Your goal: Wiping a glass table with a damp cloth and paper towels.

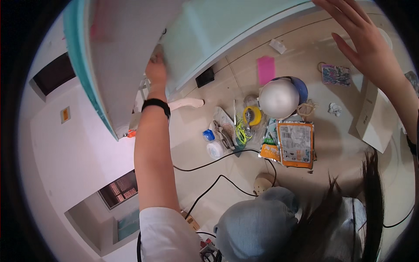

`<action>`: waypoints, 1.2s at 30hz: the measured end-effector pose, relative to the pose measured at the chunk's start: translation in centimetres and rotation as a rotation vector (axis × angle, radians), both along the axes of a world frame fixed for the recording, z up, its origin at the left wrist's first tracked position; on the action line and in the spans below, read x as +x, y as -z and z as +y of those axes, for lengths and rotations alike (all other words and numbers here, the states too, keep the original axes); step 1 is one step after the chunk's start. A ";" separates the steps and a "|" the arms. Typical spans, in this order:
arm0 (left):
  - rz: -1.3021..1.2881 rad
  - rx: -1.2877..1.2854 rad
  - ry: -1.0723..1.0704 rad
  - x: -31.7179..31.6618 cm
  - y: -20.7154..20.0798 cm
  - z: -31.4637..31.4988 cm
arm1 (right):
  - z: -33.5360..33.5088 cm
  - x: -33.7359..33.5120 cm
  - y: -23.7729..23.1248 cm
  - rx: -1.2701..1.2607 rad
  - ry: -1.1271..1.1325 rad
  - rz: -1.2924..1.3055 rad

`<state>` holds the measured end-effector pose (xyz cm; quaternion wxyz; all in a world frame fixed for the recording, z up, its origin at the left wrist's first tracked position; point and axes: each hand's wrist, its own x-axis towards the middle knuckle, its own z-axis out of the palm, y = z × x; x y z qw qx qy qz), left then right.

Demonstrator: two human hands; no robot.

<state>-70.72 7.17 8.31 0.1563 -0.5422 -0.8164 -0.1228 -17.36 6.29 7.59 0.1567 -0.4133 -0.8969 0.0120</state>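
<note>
My left hand [156, 72], with a black band at its wrist, reaches up into the angle between a pale upright panel [118, 56] and a light green board [218, 22]. Its fingers look curled in beside the panel's edge, partly hidden and small, and what they hold cannot be made out. At the upper right my right hand [364, 39] is held open, thumb apart from the stretched fingers. Its fingertips run out of the picture by the far end of the green board, and whether they touch it cannot be told.
On the tiled floor lie a silvery round bowl-like thing [279, 98], yellow tape [252, 115], orange packets [296, 144], a pink sheet [266, 70], a blue cap [208, 135] and a black box [205, 77]. A white box [377, 118] stands right. A black cable [218, 157] winds near my knee [257, 222].
</note>
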 end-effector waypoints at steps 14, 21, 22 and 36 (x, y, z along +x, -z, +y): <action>-0.206 -0.201 -0.308 -1.4 -1.3 -0.6 | -0.8 -0.4 0.0 0.017 0.040 0.081; -0.679 -0.085 -0.159 3.0 -1.7 3.8 | -1.1 -1.1 -0.2 -0.007 0.077 0.094; -0.819 -0.128 -0.215 3.7 -2.2 3.7 | -1.2 -1.0 -0.4 -0.055 0.083 0.109; -1.061 0.137 -0.342 3.5 -0.7 2.8 | -0.5 -0.8 -0.3 -0.070 0.049 0.040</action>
